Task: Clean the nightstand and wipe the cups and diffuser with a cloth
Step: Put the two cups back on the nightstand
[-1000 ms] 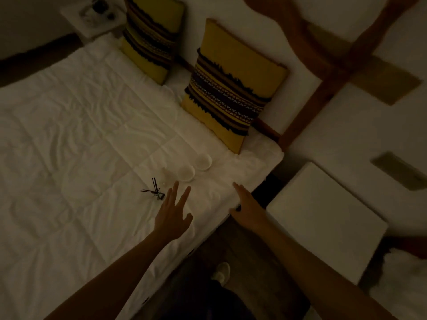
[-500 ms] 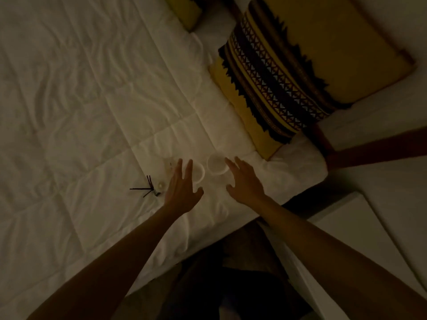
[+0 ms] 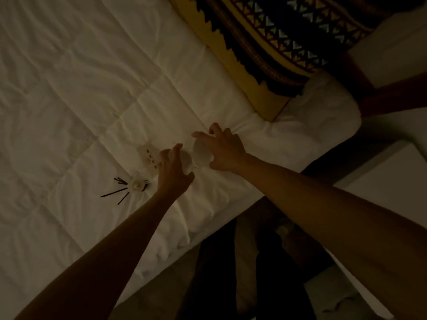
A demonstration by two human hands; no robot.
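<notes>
Head view, dim light: two small pale cups sit side by side on the white duvet [image 3: 92,93] near the bed's right edge, just in front of the patterned yellow pillow [image 3: 288,31]. The left hand [image 3: 174,174] curls its fingers over the left cup [image 3: 186,159], and the right hand [image 3: 223,150] arches over the right cup [image 3: 200,151]; whether either hand has actually closed its hold or merely cups the rim cannot be told from this angle. Left of the cups lies a pale remote control [image 3: 149,156], and nearer, the diffuser [image 3: 136,185], a small round bottle with dark reeds [image 3: 115,192] fanned out to its left. The cups appear rigid, smooth and light, probably ceramic or glass, hence breakable and apt to slip; a grasp round the wall, thumb opposing fingers, seems safest. The soft bedding offers an unsteady base, so a lift straight up is advisable. The diffuser is best held by its body, not its loose reeds. The nightstand [image 3: 397,181] stands right of the bed.
</notes>
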